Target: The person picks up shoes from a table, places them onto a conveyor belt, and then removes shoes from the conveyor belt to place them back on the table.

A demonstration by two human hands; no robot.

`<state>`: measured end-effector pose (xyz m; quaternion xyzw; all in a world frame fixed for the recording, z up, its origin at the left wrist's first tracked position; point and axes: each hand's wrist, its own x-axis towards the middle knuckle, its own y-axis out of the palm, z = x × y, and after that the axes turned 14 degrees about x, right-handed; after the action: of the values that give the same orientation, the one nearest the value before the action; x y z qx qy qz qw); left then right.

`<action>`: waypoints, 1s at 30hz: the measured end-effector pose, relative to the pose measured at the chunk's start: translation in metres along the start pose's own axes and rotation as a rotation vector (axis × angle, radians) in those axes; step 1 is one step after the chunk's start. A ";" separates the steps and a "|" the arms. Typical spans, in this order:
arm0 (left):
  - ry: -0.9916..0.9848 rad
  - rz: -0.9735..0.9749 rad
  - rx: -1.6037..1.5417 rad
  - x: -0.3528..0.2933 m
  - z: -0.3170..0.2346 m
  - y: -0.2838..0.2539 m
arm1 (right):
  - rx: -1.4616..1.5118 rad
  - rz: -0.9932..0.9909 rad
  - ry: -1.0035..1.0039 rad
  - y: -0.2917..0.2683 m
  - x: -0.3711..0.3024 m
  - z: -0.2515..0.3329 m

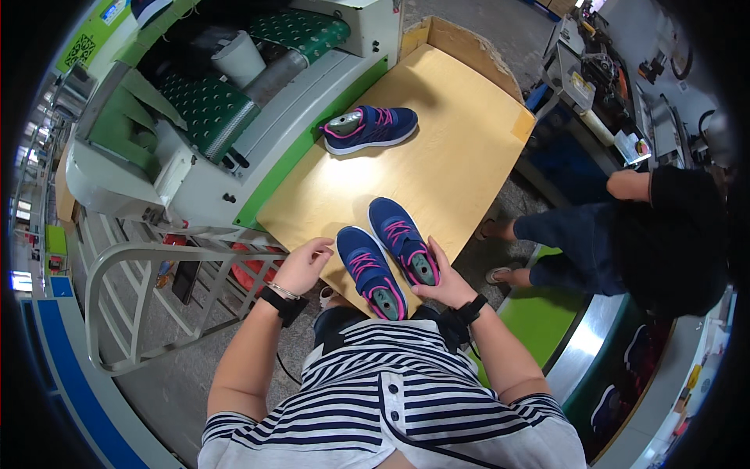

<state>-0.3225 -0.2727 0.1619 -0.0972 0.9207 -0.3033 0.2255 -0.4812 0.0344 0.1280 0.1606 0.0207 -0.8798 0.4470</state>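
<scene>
Two navy sneakers with pink laces and white soles lie side by side at the near edge of a tan board, toes pointing away from me. Grey-green shoe lasts fill their openings. My right hand (448, 281) grips the heel of the right sneaker (395, 228), thumb on the near side and fingers along the outer side. Just off the toe of the left sneaker (362, 262), my left hand (303, 267) hovers with loosely curved fingers, holding nothing. Farther off, a third sneaker (375, 129) of the same kind sits on the board, its toe to the right.
The tan board (461, 125) butts against a machine with a green perforated conveyor belt (207, 113). A grey metal rail frame (117, 305) stands at left. Another person (664, 242) in dark clothes is at right, beside a green-topped conveyor (539, 313) carrying more shoes.
</scene>
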 end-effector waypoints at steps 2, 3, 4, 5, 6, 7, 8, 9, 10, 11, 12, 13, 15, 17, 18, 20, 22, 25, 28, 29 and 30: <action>-0.004 0.029 0.036 0.009 -0.009 -0.012 | 0.055 0.017 0.064 -0.009 -0.005 0.000; -0.013 0.040 0.074 0.012 -0.011 -0.016 | 0.049 0.046 0.072 -0.011 -0.007 0.004; -0.010 0.046 0.077 0.016 -0.010 -0.019 | 0.043 0.074 0.079 -0.012 -0.008 0.006; -0.012 0.030 0.076 0.020 -0.008 -0.021 | 0.047 0.068 0.078 -0.013 -0.010 0.003; -0.012 0.000 0.079 0.028 -0.006 -0.027 | 0.004 0.003 0.057 -0.012 -0.007 0.002; 0.009 -0.002 0.082 0.040 -0.001 -0.031 | -0.038 -0.063 0.033 -0.011 -0.004 0.002; 0.017 -0.014 0.093 0.053 0.000 -0.034 | -0.081 -0.110 -0.003 -0.009 -0.004 0.003; 0.083 -0.101 0.239 0.070 -0.004 -0.040 | -0.092 -0.103 -0.042 -0.003 0.002 0.010; 0.155 -0.183 0.384 0.087 -0.012 -0.043 | -0.105 -0.105 -0.079 0.003 0.004 0.017; 0.187 -0.251 0.392 0.110 -0.023 -0.047 | -0.094 -0.077 -0.143 0.007 0.013 0.003; 0.213 -0.316 0.396 0.134 -0.034 -0.050 | -0.332 -0.151 -0.273 0.020 0.017 0.007; 0.231 -0.348 0.427 0.157 -0.046 -0.052 | -0.365 -0.194 -0.252 0.025 0.019 0.007; 0.231 -0.426 0.489 0.194 -0.075 -0.060 | -0.404 -0.252 -0.255 0.029 0.017 0.008; 0.181 -0.579 0.627 0.224 -0.055 -0.064 | -0.375 -0.221 -0.265 0.036 0.019 0.010; 0.137 -0.605 0.681 0.236 -0.059 -0.058 | -0.378 -0.237 -0.266 0.034 0.018 0.008; 0.049 -0.451 0.608 0.237 -0.052 -0.049 | -0.408 -0.228 -0.214 0.032 0.017 0.007; 0.086 -0.516 0.857 0.228 -0.058 -0.041 | -0.405 -0.257 -0.221 0.031 0.016 0.007; 0.068 -0.534 0.862 0.207 -0.041 -0.043 | -0.413 -0.244 -0.224 0.031 0.015 0.009; 0.022 -0.556 0.820 0.175 -0.026 -0.047 | -0.402 -0.258 -0.242 0.032 0.015 0.010; -0.011 -0.545 0.796 0.161 -0.018 -0.049 | -0.398 -0.263 -0.249 0.031 0.015 0.009; -0.047 -0.535 0.773 0.143 -0.015 -0.053 | -0.392 -0.252 -0.246 0.029 0.016 0.009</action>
<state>-0.4530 -0.3518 0.1536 -0.2469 0.6776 -0.6691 0.1797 -0.4692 0.0028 0.1352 -0.0409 0.1560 -0.9206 0.3555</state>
